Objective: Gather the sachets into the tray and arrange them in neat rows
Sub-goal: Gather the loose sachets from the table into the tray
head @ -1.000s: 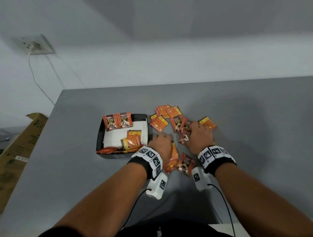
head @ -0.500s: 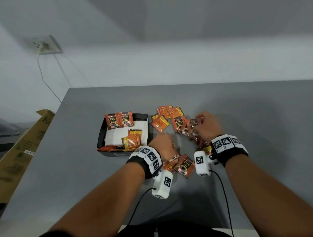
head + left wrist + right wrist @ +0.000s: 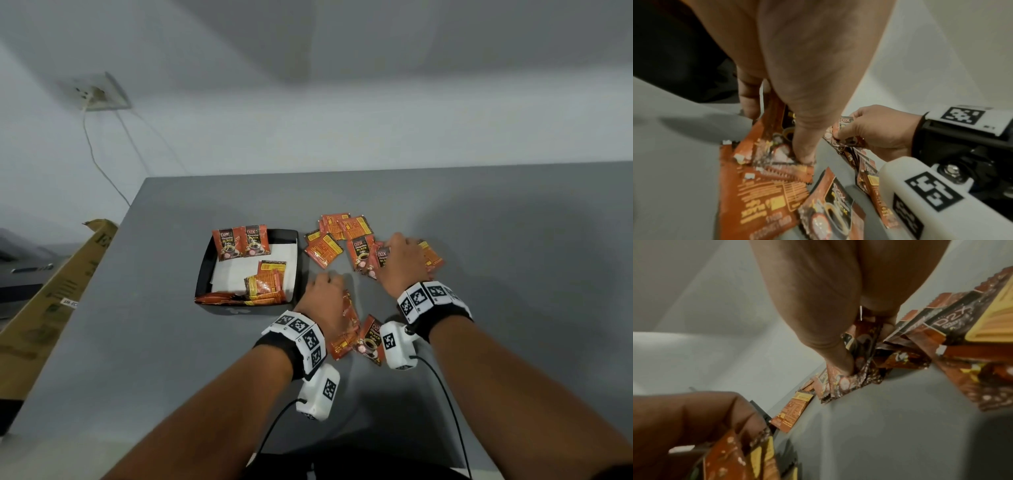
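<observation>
Beside the tray (image 3: 297,260), right hand (image 3: 402,262) pinches upright sachet (image 3: 383,257).

glossy crinkled foil sachets (image 3: 323,249), matt grey table (image 3: 513,240), black plastic tray (image 3: 205,263) lined with white paper (image 3: 236,274), brown cardboard box (image 3: 51,294)

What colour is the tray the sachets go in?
Black, with a white liner inside. The tray shows best in the head view.
</observation>
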`<action>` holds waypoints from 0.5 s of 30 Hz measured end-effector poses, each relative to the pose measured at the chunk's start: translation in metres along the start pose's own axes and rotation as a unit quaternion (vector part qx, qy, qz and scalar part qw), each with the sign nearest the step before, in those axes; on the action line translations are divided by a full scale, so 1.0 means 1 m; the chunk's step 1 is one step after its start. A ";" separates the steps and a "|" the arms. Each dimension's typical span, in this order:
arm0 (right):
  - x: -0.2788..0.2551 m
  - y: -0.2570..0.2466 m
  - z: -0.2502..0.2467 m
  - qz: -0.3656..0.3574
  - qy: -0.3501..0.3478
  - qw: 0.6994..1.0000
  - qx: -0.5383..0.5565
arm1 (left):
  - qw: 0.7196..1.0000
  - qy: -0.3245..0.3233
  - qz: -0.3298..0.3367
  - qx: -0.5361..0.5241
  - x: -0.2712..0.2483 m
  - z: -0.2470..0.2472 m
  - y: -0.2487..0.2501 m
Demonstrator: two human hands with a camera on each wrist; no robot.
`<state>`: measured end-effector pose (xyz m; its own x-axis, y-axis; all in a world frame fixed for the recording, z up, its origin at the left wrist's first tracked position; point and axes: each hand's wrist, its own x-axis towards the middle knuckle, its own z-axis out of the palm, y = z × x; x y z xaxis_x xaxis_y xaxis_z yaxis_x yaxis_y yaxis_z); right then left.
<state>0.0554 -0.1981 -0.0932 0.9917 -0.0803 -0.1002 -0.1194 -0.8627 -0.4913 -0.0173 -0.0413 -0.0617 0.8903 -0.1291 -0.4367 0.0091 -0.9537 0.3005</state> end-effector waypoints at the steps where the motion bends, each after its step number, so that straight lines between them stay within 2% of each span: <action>1: 0.000 0.000 -0.002 0.000 -0.001 1.000 0.012 | 1.000 0.007 0.000 -0.018 0.000 0.001 0.000; 6: -0.004 0.000 -0.030 0.028 -0.056 0.987 0.145 | 0.995 0.012 0.009 -0.100 -0.002 -0.004 -0.007; 9: -0.019 0.002 -0.054 -0.001 -0.098 0.985 0.145 | 0.991 0.004 0.026 -0.132 -0.004 -0.015 -0.006; 12: -0.043 0.005 -0.066 -0.024 -0.173 0.974 0.145 | 0.992 -0.006 0.036 -0.117 -0.007 -0.027 -0.001; 15: -0.068 0.015 -0.058 -0.017 -0.272 0.950 0.156 | 0.992 -0.028 0.049 -0.109 -0.008 -0.032 0.001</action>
<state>-0.0113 -0.2343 -0.0436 0.8350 0.2877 -0.4691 -0.1796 -0.6634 -0.7264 -0.0096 -0.0322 -0.0310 0.8656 -0.2393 -0.4399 0.0271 -0.8547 0.5183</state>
